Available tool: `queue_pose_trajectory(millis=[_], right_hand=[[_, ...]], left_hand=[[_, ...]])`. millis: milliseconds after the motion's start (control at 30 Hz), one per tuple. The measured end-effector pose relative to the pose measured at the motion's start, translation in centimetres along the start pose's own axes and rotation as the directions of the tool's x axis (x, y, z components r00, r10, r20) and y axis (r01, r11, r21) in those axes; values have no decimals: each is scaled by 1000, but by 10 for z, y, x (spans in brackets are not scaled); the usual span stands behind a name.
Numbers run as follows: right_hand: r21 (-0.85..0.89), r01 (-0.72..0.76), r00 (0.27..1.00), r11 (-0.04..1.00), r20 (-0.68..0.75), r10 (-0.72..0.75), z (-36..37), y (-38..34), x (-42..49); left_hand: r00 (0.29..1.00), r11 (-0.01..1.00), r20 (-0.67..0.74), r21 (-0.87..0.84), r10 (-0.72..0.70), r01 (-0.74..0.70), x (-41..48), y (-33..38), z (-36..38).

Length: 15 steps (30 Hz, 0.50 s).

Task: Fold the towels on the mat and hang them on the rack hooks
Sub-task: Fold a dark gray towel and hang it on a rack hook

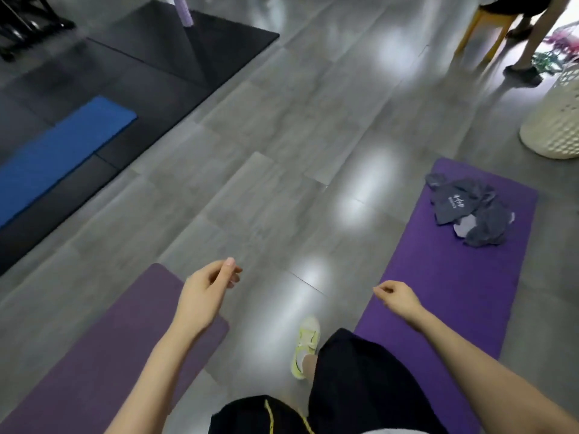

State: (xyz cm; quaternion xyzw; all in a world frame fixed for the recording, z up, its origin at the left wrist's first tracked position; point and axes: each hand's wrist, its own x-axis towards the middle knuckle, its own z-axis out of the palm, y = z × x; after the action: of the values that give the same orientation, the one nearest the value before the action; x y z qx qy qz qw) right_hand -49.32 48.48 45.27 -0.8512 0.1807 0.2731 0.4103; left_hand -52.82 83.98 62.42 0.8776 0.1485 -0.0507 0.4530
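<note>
Black shorts point(344, 386) are filling the bottom of my view, with a yellow-green shoe point(305, 346) planted on the grey floor point(282, 151) just ahead of them. I am seeing both arms reaching forward. The left grip point(206, 296) is hanging over the far end of a dull purple mat point(109, 339), its fingers loosely curled with the thumb close to the fingertips, pinching nothing. The right grip point(399, 297) is hovering over the near edge of the bright mat point(454, 292), also loosely curled and carrying nothing.

Farther up that bright mat the towels point(470, 211) are lying in one crumpled grey heap near its far end, well apart from either grip. A small pale print is showing on the top layer and a paler scrap is peeking out lower down. I cannot tell how many there are.

I am judging them light, soft and limp: they will sag and will not keep a fold unless flattened on the mat. I am thinking the best hold is a free corner or hem at the heap's edge, to peel one towel away from the rest before pinching the two top corners.

Beyond the mat a white basket point(554, 120) is standing at the right edge. To the left, a blue mat point(62, 151) is lying on a black mat point(188, 42). At the far right, someone's legs point(532, 42) are showing by a yellow stool point(488, 26). No rack is appearing in view.
</note>
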Motion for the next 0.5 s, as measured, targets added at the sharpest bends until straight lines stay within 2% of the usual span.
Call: queue_pose_trajectory(millis=[167,300,400,500], right_hand=[[78,-14,995,997,-95,21,-28,-69,58],[232,-56,970,971,-219,108,-55,-94,97],[346,-107,923,932,-314,223,-75,-102,124],[460,-149,840,875,-408,357,-92,-112,143]], left_hand=[[992,999,116,15,50,-52,141,29,-9],[965,995,248,24,87,-96,253,61,7],[920,983,365,52,143,-174,341,94,34],[837,957,499,48,225,-286,421,138,69]])
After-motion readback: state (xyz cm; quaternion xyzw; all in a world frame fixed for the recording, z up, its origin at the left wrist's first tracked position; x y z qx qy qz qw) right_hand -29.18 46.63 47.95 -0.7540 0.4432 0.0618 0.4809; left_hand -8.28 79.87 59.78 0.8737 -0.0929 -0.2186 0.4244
